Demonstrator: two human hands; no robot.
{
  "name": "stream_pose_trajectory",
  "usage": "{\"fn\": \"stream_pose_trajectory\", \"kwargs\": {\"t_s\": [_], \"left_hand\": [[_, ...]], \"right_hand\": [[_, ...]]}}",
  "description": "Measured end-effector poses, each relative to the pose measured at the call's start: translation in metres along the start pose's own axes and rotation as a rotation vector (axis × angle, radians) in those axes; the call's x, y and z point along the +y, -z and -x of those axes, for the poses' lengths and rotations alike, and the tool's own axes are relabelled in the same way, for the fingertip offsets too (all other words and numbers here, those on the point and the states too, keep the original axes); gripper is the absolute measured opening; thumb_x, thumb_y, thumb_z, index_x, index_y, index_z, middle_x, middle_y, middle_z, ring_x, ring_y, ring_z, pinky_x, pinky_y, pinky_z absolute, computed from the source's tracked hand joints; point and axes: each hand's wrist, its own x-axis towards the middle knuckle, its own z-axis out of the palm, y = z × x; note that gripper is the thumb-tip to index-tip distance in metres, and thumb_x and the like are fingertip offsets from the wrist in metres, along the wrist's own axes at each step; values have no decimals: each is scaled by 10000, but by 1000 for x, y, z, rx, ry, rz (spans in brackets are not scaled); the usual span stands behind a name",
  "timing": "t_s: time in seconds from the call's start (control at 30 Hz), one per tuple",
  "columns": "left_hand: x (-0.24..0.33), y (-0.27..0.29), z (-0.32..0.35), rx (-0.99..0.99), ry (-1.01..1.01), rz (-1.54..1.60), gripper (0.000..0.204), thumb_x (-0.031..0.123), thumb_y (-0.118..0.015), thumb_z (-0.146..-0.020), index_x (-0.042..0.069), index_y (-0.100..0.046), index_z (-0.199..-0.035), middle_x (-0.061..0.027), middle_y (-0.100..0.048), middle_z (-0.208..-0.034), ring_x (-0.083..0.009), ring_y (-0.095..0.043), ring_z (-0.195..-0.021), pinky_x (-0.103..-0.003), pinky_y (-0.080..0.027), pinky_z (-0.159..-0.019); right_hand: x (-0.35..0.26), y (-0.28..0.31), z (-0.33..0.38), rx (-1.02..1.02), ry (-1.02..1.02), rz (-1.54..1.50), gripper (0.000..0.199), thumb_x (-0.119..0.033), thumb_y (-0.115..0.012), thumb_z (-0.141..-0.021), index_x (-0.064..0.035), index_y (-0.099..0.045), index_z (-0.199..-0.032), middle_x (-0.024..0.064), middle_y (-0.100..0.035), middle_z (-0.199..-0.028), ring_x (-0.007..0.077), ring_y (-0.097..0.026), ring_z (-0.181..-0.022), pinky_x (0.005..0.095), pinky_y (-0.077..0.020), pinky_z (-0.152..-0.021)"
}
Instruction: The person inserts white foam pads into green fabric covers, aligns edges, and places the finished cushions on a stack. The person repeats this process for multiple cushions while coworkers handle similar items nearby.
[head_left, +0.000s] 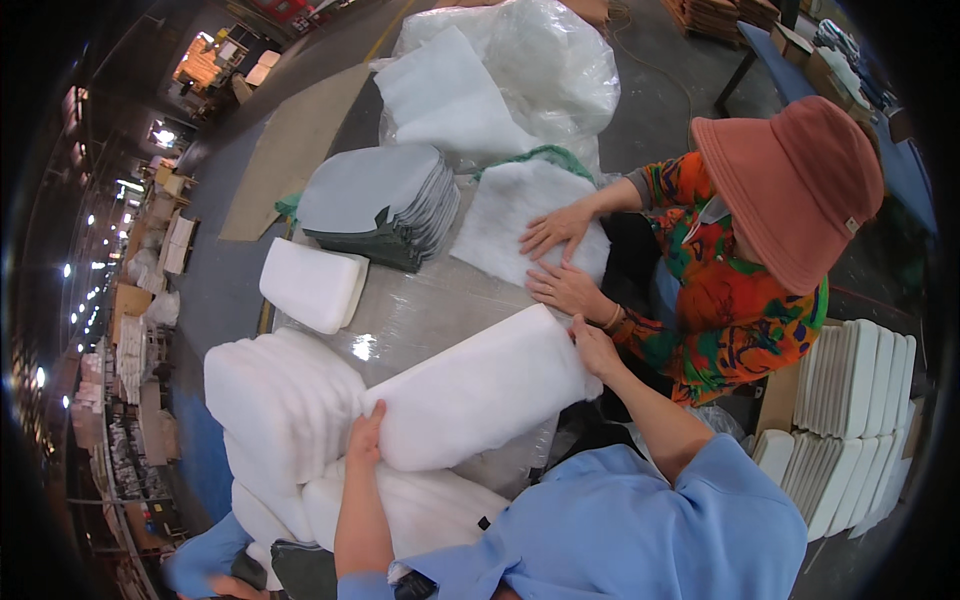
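L hand & R hand are closed on the pad's 8 & 2 o'clock ends, over the table; swinging it toward 9 o'clock could prob. topple the adj. stack, clearance being min.

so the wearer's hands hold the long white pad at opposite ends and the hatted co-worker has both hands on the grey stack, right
Not quite: the head view shows the co-worker's hands on the fluffy white sheet, not the grey stack. The wearer's left hand and right hand do hold the long white pad at opposite ends.
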Motion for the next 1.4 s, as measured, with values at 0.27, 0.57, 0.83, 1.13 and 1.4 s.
{"fn": "stream_pose_trajectory", "kwargs": {"t_s": [0.27, 0.57, 0.83, 1.13, 1.4], "left_hand": [[-15, -67, -9, 350, -750, -1026, 753, 289, -719, -996, -29, -410, -1604, -273, -486, -1599, -446, -425, -1508, -523, -330, -1255], [-7, -288, -8, -313, -1286, -1308, 708, 472, -719, -964, 250, -508, -1602, -241, -390, -1651, -521, -409, -1460, -684, -316, -1175], [8, -347, -57, -520, -1243, -1218, 326, 405, -775, -903, 134, -760, -1082, -190, -613, -1191, -424, -610, -1092, -540, -514, -913], [8, -364, -66, -494, -1132, -1317, 297, 335, -724, -933, 86, -806, -1073, -155, -660, -1175, -381, -636, -1120, -517, -542, -948], [79, -314, -29, -381, -1078, -1095, 368, 344, -706, -992, -2, -683, -868, -176, -633, -917, -392, -626, -857, -483, -487, -769]], "right_hand": [[20, 16, 72, 56, 219, 393, 706, -577, -683, -962, -65, -532, -1424, 253, -740, -1070, 446, -738, -976, 520, -571, -875], [46, -34, 72, 122, 259, 237, 673, -523, -685, -994, -13, -510, -1395, 260, -720, -1104, 459, -732, -1003, 530, -572, -864], [67, -58, 49, 258, 166, -233, 410, -391, -607, -1085, -1, -623, -1211, 187, -754, -983, 364, -760, -922, 456, -561, -793], [77, -54, 22, -139, -273, -1091, 318, -311, -543, -1150, -49, -722, -1171, 17, -758, -1018, 92, -679, -873, 289, -548, -803], [4, -48, 49, -218, -91, -925, 317, -338, -571, -1145, -72, -730, -1078, -32, -726, -939, 61, -624, -815, 266, -526, -741]]}}
